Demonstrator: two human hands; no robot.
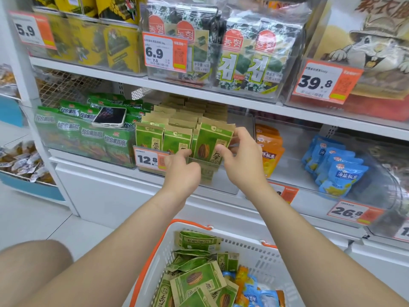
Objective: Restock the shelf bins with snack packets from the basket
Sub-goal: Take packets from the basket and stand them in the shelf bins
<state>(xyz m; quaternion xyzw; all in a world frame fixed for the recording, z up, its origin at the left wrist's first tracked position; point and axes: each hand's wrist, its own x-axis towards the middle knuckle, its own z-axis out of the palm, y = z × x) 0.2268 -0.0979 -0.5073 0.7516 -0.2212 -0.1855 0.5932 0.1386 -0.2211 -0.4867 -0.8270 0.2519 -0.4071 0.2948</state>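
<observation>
Plenty of readable writing on this shelf. Far left up top, a price tag (26, 31) says 5.9. Below it are green packets (88, 134) printed 综合果蔬脆, with a phone (110, 117) lying flat on top of them. Next over, a 12.8 tag (147, 159) is clipped to the clear bin (221, 185), which is full of seed packets (174, 138). They're green on kraft paper with a striped sunflower seed drawn on them, and they stand upright in rows.

The left grip (183, 171) has its back to the camera, fingers curled in at the lower left corner of the front packet (210, 142). Can't tell if it's pinching or just touching. The right grip (241, 156) pinches that same packet, thumb on the printed face and fingers behind the top right edge. The packet stands upright at the bin's front right.

Under the forearms, the white basket (263, 260) holds a heap of the same seed packets plus a few blue and orange ones.

Further right come orange packets (269, 147), then blue packets (340, 176) reading 海盐板栗 with a 26.8 tag (347, 211) below.
</observation>
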